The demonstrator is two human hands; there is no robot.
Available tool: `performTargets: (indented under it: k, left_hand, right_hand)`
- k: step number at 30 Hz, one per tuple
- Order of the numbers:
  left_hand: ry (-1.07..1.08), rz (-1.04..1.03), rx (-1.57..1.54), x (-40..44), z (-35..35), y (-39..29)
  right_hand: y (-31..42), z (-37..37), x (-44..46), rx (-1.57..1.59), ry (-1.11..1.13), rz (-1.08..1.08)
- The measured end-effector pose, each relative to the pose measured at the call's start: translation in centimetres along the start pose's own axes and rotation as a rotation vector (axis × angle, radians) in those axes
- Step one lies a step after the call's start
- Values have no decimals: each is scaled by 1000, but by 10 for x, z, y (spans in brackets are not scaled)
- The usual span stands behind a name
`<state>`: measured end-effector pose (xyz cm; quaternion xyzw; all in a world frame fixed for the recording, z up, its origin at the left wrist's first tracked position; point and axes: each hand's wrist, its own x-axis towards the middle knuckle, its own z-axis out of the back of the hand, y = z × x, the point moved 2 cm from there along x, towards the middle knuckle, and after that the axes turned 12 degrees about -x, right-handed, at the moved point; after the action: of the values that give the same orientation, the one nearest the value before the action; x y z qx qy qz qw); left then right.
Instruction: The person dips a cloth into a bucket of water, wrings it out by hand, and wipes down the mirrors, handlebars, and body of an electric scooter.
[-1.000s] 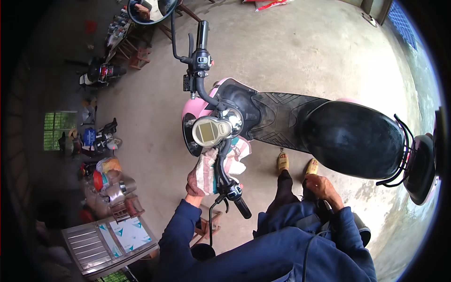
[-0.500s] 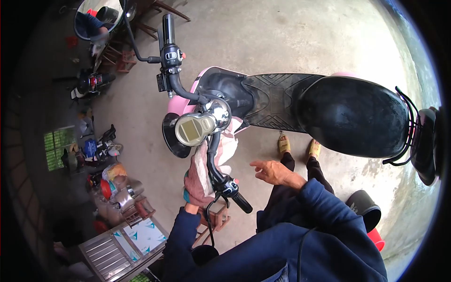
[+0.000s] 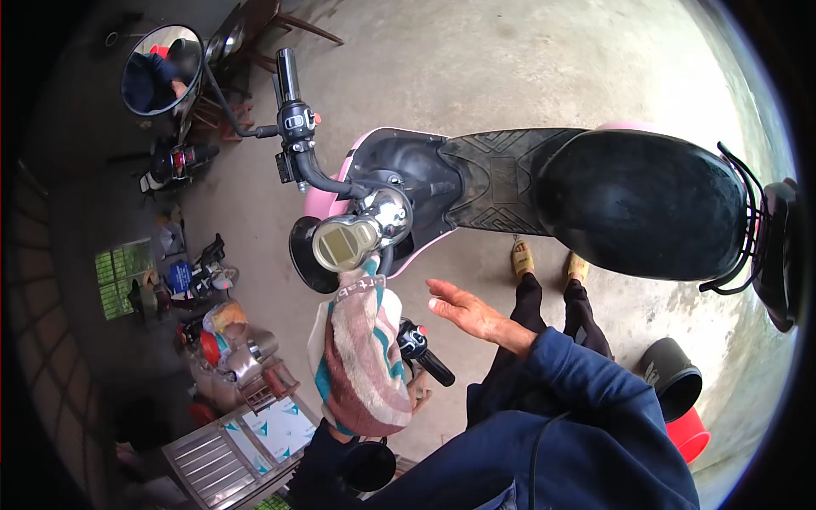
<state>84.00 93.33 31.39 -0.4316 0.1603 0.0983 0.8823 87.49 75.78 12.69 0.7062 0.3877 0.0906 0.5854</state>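
Note:
A pink and black electric scooter [image 3: 501,180] stands in front of me, its handlebar turned to the left side of the view. A striped towel [image 3: 361,361] in white, dusky pink and teal hangs over part of the handlebar, just below the round display [image 3: 344,244]. My left hand [image 3: 340,436] holds this towel; only a bit of wrist shows, and the fingers are hidden under the cloth. Above the floor, near the black handgrip [image 3: 438,370], my right hand [image 3: 472,313] is open and empty, with its fingers stretched out.
A black bucket [image 3: 671,378] and a red bucket [image 3: 688,435] stand behind me at the right. At lower left are a metal-topped table [image 3: 225,463] and a wooden stool [image 3: 270,387]. Another motorbike [image 3: 174,161] is parked farther left. The scooter's round mirror [image 3: 161,72] sticks out at upper left.
The towel has moved up and out over the handlebar, now spread wider and hiding my left hand and part of the bar. My right hand has shifted slightly left and its fingers have straightened.

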Motion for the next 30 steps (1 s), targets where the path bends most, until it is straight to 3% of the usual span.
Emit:
performTargets:
  k: [1, 4, 5, 6, 8, 10, 13, 15, 17, 19, 22, 24, 26, 29, 30]
  left_hand:
    - [57, 35, -71, -3, 2, 3]
    - [169, 103, -186, -13, 2, 9]
    - [193, 119, -204, -17, 2, 10]
    - [214, 130, -219, -17, 0, 13]
    - [250, 146, -249, -18, -4, 19]
    - [283, 156, -267, -14, -11, 26]
    - [307, 165, -288, -9, -15, 38]
    - [292, 178, -314, -13, -10, 44]
    - [272, 192, -343, -15, -1, 48]
    - [249, 204, -362, -20, 8, 51]
    - [207, 211, -421, -22, 19, 62]
    - [183, 200, -820, -15, 24, 66]
    - [153, 195, -1219, -10, 28, 70]
    - [-8, 29, -83, 1, 41, 102]
    - [-22, 80, -290, 12, 41, 123]
  right_hand:
    - [3, -2, 0, 3, -4, -1]
    - [25, -5, -1, 593, 62, 44]
    - [19, -8, 7, 661, 12, 142]
    - [7, -8, 9, 890, -35, 17]
    - [-71, 0, 8, 1289, 78, 173]
    - [23, 29, -8, 1250, -82, 271]
    - [4, 35, 9, 1209, -136, 174]
    - [-27, 17, 28, 1073, -261, -163]
    - [-27, 10, 40, 639, -380, -182]
    - [18, 23, 38, 786, -242, -176]
    - [17, 35, 47, 1170, 8, 36]
    - [24, 36, 55, 1205, 37, 42]
    - [16, 26, 71, 910, -146, -120]
    - [13, 16, 99, 635, -304, -137]
    - [27, 12, 100, 626, -361, -146]
